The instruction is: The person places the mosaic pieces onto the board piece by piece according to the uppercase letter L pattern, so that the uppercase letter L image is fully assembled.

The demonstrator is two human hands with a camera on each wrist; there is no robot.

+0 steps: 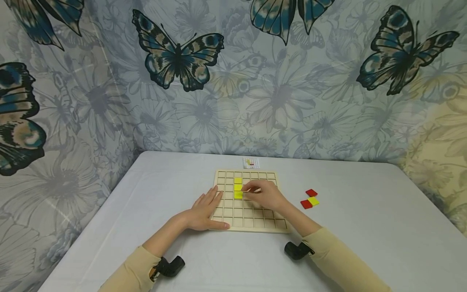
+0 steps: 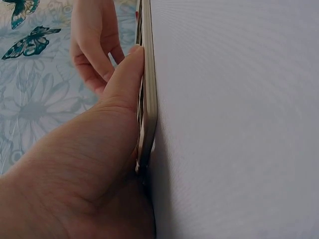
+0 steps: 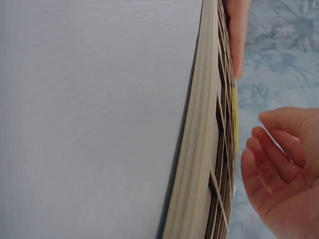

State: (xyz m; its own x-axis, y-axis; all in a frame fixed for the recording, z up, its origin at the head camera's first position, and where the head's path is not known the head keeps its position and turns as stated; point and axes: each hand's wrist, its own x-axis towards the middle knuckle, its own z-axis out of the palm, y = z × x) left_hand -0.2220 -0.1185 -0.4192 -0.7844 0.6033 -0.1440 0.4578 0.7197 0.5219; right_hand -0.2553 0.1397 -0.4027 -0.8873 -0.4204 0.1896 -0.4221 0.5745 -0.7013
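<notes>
A square wooden grid board [image 1: 237, 215] lies on the white table. Three yellow square tiles [image 1: 238, 187] form a column in its upper middle cells. My left hand [image 1: 202, 211] rests spread along the board's left side, with the thumb on the near edge; the left wrist view shows that thumb [image 2: 127, 74] against the rim. Over the board, just right of the yellow tiles, is my right hand [image 1: 265, 195]. Its fingers [image 3: 259, 179] are loosely bent and hold nothing in the right wrist view; whether a fingertip touches the lowest tile I cannot tell.
Two red tiles [image 1: 306, 204] and a loose yellow tile [image 1: 313, 200] lie on the table right of the board. A small card with a coloured grid pattern [image 1: 251, 163] lies beyond the far edge. Butterfly-patterned cloth [image 1: 204, 121] hangs behind the table [image 1: 365, 227].
</notes>
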